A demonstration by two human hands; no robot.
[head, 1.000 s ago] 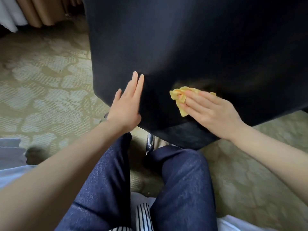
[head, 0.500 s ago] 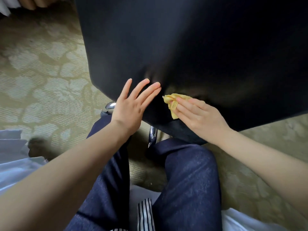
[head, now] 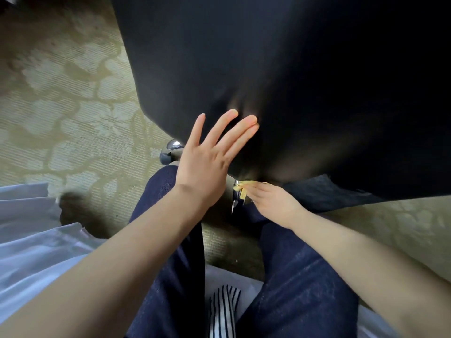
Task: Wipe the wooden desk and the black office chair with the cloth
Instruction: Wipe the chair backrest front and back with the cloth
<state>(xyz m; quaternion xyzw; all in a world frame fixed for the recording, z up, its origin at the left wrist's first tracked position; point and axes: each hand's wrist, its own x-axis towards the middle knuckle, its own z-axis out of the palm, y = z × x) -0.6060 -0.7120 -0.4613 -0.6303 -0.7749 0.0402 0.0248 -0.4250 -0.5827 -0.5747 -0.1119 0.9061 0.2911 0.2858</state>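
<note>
The black chair (head: pixel 305 89) fills the view from 11 to 3 o'clock. The left hand (head: pixel 207 157) sits at centre, fingers spread, tips touching the chair. At 5 o'clock the right hand (head: pixel 274 201) lays its fingers close together over the yellow cloth (head: pixel 242 189) at the chair's lower edge (thumb hidden, so I cannot tell pinch from press).

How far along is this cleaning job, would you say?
Done: hard to judge; the black chair shows no wipe marks either way. In hand: the right hand holds the yellow cloth at the chair's lower edge, while the left hand rests straight fingers against its back, seemingly steadying it. Left: the wooden desk is out of view, so its state cannot be told.
</note>
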